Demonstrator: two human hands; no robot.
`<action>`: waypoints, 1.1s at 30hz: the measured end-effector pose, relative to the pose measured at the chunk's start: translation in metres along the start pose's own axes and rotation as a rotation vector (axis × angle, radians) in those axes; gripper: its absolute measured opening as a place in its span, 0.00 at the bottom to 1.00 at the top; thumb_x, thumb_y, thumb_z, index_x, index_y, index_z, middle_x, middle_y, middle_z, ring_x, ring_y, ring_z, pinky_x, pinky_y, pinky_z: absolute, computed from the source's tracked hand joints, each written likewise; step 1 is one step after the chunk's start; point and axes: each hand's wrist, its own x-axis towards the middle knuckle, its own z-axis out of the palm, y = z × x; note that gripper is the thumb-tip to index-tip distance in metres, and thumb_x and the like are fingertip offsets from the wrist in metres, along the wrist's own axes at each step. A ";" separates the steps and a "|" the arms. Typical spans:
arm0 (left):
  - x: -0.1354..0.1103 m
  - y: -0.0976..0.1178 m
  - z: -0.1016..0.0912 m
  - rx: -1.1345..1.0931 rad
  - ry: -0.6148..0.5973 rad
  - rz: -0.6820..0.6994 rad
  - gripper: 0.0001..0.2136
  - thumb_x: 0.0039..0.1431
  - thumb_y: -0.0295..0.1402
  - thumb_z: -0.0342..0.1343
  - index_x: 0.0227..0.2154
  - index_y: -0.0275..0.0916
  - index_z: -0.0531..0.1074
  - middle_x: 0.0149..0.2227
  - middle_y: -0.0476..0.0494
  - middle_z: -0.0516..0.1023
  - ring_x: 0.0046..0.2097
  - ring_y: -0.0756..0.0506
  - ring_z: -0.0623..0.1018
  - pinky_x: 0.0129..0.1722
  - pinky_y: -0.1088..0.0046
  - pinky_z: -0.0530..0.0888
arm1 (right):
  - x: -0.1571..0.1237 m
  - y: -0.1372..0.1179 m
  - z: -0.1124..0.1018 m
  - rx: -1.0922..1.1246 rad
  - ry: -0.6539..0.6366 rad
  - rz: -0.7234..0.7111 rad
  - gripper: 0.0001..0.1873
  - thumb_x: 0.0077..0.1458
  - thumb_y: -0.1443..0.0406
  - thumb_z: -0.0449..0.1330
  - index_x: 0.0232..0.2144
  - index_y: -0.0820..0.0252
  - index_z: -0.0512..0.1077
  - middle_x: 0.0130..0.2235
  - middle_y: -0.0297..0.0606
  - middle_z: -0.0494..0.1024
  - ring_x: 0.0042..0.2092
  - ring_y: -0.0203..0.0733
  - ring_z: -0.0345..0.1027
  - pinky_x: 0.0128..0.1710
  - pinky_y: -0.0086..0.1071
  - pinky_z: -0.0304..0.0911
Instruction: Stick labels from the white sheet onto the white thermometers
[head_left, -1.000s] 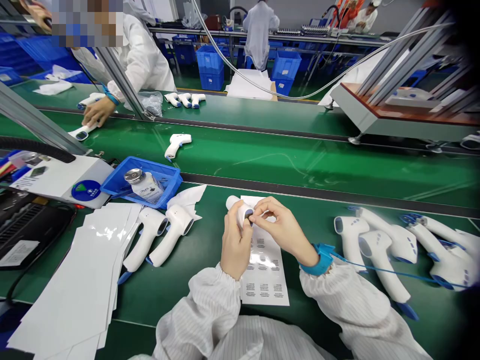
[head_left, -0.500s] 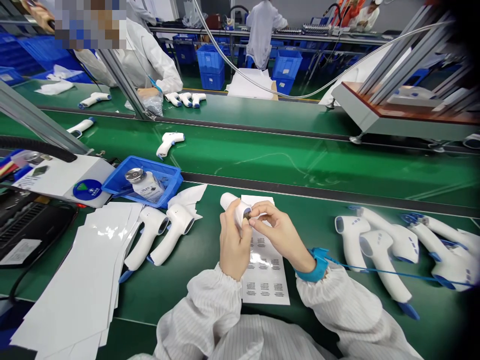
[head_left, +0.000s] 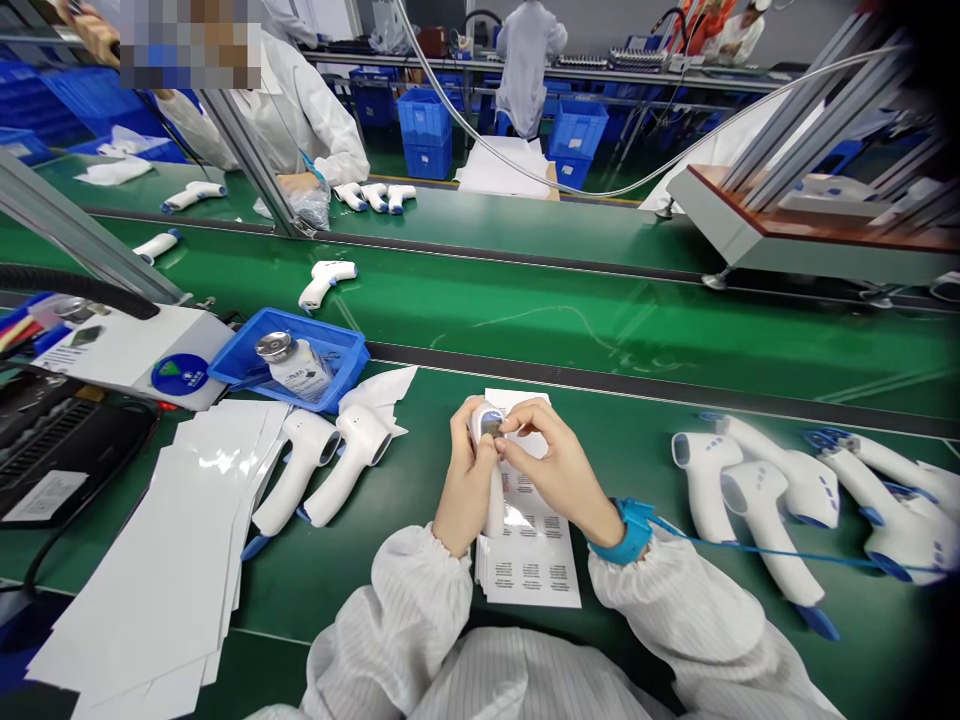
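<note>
A white infrared thermometer gun [head_left: 493,508] is gripped in my left hand [head_left: 463,482], its dark screen end facing me and its handle pointing down. My right hand [head_left: 553,458] has thumb and forefinger pinched together at the edge of that screen. Anything between those fingertips is too small to make out. Beneath both hands lies a stack of label sheets [head_left: 534,582] with rows of small dark print. To the left, two more thermometer guns [head_left: 341,470] rest side by side on the green table.
Loose white sheets [head_left: 161,550] and a blue tray [head_left: 349,372] holding a metal-topped bottle [head_left: 300,368] stand on the left. Several thermometer guns [head_left: 772,530] lie at right, near my wrist strap's blue cord [head_left: 739,543]. Beyond runs a green conveyor [head_left: 480,290]; a co-worker [head_left: 315,110] sits across it.
My left hand has turned the thermometer gun so its screen faces me and its handle hangs down. My right fingers stay at the screen. Guns on the conveyor have shifted left.
</note>
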 end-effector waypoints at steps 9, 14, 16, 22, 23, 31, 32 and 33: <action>-0.008 0.009 0.001 -0.165 -0.191 -0.155 0.24 0.60 0.29 0.49 0.58 0.52 0.53 0.51 0.46 0.67 0.39 0.48 0.73 0.37 0.71 0.71 | 0.006 0.011 0.003 0.168 0.110 0.151 0.07 0.56 0.62 0.59 0.38 0.53 0.67 0.41 0.35 0.71 0.42 0.41 0.67 0.44 0.37 0.63; -0.011 0.014 0.000 -0.199 -0.228 -0.158 0.36 0.47 0.19 0.53 0.59 0.51 0.52 0.46 0.47 0.68 0.30 0.52 0.69 0.28 0.75 0.68 | 0.009 0.006 0.000 0.124 -0.032 0.087 0.09 0.52 0.63 0.64 0.38 0.53 0.72 0.45 0.36 0.72 0.48 0.44 0.67 0.49 0.39 0.61; -0.013 0.015 -0.001 -0.181 -0.238 -0.145 0.37 0.45 0.18 0.52 0.59 0.51 0.53 0.49 0.47 0.68 0.30 0.52 0.68 0.27 0.76 0.67 | 0.011 0.005 -0.001 0.124 0.001 0.088 0.03 0.55 0.62 0.62 0.34 0.53 0.74 0.40 0.35 0.74 0.44 0.42 0.68 0.46 0.39 0.62; -0.011 0.014 -0.001 -0.128 -0.095 -0.094 0.15 0.63 0.35 0.47 0.53 0.49 0.60 0.56 0.45 0.64 0.46 0.45 0.72 0.43 0.67 0.71 | 0.007 0.001 -0.001 0.260 0.006 0.146 0.06 0.59 0.59 0.59 0.34 0.54 0.73 0.39 0.35 0.74 0.41 0.40 0.69 0.44 0.36 0.64; -0.010 0.014 -0.001 -0.081 -0.057 -0.071 0.14 0.64 0.35 0.46 0.52 0.49 0.60 0.56 0.46 0.63 0.47 0.44 0.72 0.44 0.67 0.71 | 0.005 0.000 -0.001 0.303 0.008 0.182 0.07 0.60 0.59 0.58 0.36 0.54 0.72 0.39 0.35 0.74 0.40 0.39 0.69 0.43 0.36 0.64; -0.011 0.010 0.001 0.180 0.041 0.114 0.16 0.65 0.32 0.47 0.55 0.47 0.58 0.53 0.43 0.64 0.51 0.43 0.69 0.50 0.63 0.67 | -0.001 -0.001 -0.001 0.220 0.145 0.144 0.05 0.52 0.62 0.64 0.28 0.56 0.72 0.38 0.38 0.72 0.42 0.42 0.68 0.39 0.35 0.65; -0.011 0.009 0.001 0.197 0.046 0.114 0.17 0.65 0.32 0.47 0.55 0.47 0.58 0.53 0.43 0.64 0.50 0.43 0.70 0.49 0.63 0.68 | 0.000 -0.002 -0.001 0.187 0.151 0.125 0.05 0.52 0.63 0.64 0.27 0.56 0.73 0.38 0.38 0.72 0.41 0.42 0.68 0.38 0.35 0.65; -0.011 0.007 0.000 0.210 0.049 0.115 0.17 0.64 0.31 0.48 0.55 0.47 0.58 0.52 0.43 0.65 0.50 0.43 0.70 0.49 0.63 0.68 | 0.000 -0.004 -0.001 0.157 0.150 0.101 0.04 0.52 0.65 0.64 0.26 0.56 0.73 0.37 0.37 0.72 0.40 0.42 0.68 0.38 0.35 0.65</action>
